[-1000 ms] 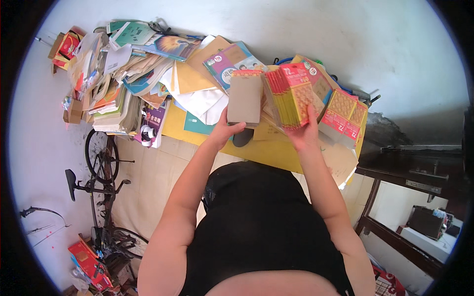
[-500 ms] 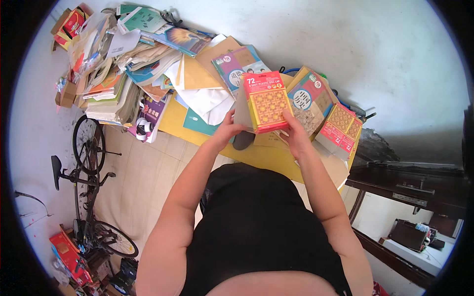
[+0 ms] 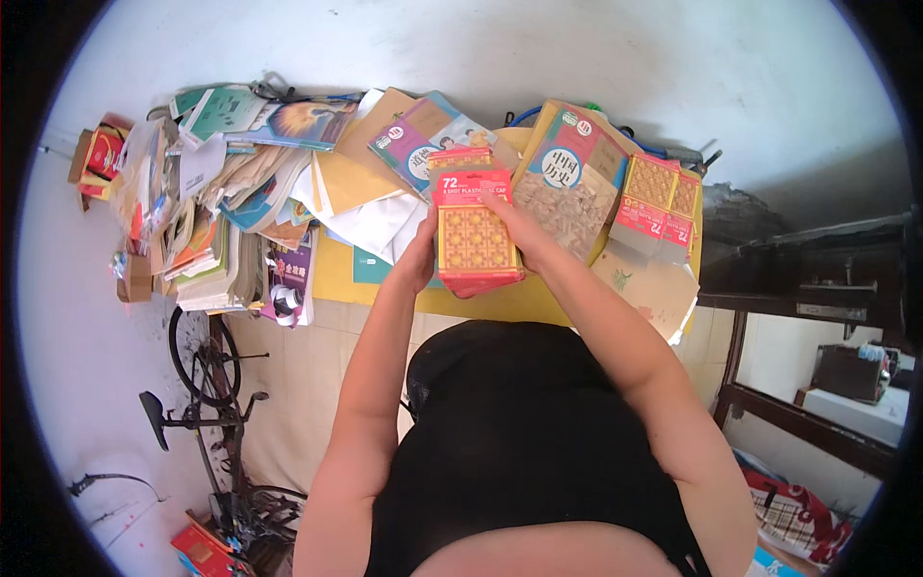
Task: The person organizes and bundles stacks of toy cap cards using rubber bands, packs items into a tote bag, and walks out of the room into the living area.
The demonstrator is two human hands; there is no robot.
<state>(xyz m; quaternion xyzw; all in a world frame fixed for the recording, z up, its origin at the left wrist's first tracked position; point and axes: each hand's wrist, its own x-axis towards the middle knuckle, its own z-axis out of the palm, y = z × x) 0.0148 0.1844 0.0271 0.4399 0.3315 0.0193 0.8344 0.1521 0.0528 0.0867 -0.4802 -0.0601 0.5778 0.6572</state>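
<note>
Between my two hands is a stack of red and yellow carded packs (image 3: 479, 245) with a grid of small round shapes on the front. My left hand (image 3: 421, 258) grips the stack's left edge, its fingers partly hidden behind. My right hand (image 3: 519, 234) clasps the right side, the thumb lying over the front of the top pack. Part of another yellow-gridded pack (image 3: 460, 158) sticks out beyond the far edge. More packs of the same kind (image 3: 658, 192) lie to the right, beside a textbook (image 3: 575, 173) with a round pale label.
Under these things stands a yellow table (image 3: 452, 304). Tall heaps of books and papers (image 3: 231, 212) fill its left part, with white sheets (image 3: 361, 221) nearer the middle. A bicycle (image 3: 216, 413) stands at the left; a dark wooden frame (image 3: 808, 288) is at the right.
Both hands have brought the packs lower and left in the view. My right thumb has moved onto the top pack's face, and another pack now shows behind. The whole view has shifted.
</note>
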